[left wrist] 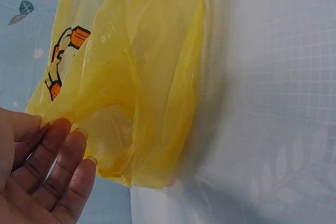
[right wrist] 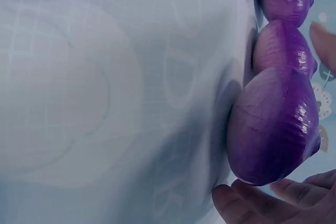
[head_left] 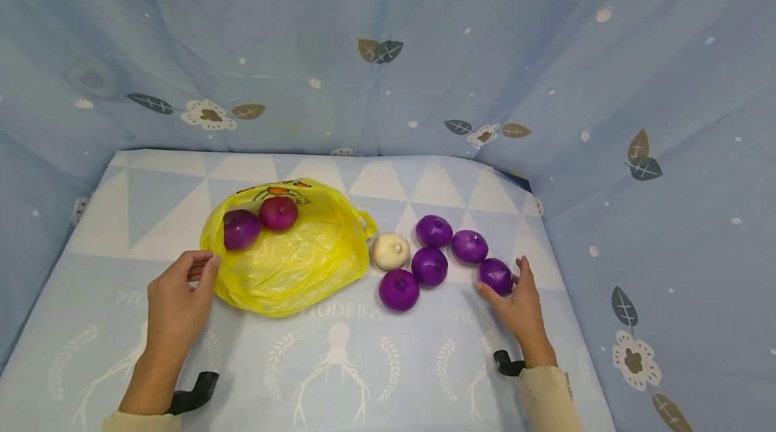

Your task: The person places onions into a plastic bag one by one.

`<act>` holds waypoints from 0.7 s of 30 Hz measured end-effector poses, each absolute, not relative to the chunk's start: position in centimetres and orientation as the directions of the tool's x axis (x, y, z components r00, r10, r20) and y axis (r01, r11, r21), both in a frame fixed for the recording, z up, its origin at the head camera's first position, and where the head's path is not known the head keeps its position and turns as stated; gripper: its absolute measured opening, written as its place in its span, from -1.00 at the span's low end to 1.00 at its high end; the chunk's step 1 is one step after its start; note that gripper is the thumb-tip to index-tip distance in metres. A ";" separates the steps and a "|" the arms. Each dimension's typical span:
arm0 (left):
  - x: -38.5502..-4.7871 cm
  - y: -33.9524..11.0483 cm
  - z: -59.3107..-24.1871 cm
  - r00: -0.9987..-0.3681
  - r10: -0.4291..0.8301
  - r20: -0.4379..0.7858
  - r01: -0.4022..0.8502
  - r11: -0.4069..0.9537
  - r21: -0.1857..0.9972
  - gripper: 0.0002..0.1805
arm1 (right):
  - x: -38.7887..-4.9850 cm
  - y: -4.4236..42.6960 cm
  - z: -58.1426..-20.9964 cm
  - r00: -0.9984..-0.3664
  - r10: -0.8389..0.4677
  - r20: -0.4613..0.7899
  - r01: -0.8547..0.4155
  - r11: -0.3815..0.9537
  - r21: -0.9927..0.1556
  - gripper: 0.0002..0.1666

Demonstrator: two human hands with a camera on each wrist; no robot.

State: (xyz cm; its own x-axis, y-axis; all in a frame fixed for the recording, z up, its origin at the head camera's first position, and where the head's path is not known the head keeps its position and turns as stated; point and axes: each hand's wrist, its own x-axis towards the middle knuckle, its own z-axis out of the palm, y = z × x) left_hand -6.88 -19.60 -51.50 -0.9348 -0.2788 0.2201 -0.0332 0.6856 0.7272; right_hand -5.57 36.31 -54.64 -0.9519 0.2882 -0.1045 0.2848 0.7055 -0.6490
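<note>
My left hand (head_left: 178, 304) pinches the left rim of a yellow plastic bag (head_left: 297, 270) between thumb and fingertips; in the left wrist view the hand (left wrist: 47, 171) holds the edge of the bag (left wrist: 157, 77). The bag's mouth faces up, with a purple onion (head_left: 241, 230) and a redder one (head_left: 278, 213) inside. My right hand (head_left: 518, 311) is spread around the rightmost purple onion (head_left: 495, 276). In the right wrist view, fingertips (right wrist: 247, 205) are at the near side of that onion (right wrist: 273, 129), while the thumb (right wrist: 324, 45) stands apart from it.
A white onion (head_left: 391, 251) lies just right of the bag. Several purple onions (head_left: 430, 266) are grouped between it and my right hand. The patterned cloth (head_left: 339, 378) covers the table; a blue curtain (head_left: 303, 14) hangs behind and at the sides.
</note>
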 end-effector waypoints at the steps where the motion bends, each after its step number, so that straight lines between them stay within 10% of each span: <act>1: -6.9 -19.6 -51.5 -0.935 -0.280 0.218 -0.036 0.685 0.727 -0.74 | -5.6 36.3 -54.6 -0.950 0.293 -0.109 0.291 0.703 -0.649 0.49; 21: -6.8 -19.7 -51.8 -0.933 -0.283 0.221 -0.032 0.679 0.734 -0.74 | -5.0 36.0 -55.2 -0.949 0.304 -0.082 0.290 0.742 -0.604 0.04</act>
State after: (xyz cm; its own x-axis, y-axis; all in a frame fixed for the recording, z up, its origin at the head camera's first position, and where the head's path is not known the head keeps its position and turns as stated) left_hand -6.76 -19.75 -51.81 -0.9334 -0.2831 0.2207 -0.0324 0.6786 0.7338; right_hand -4.99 35.98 -55.25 -0.9492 0.3039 -0.0818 0.2897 0.7424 -0.6041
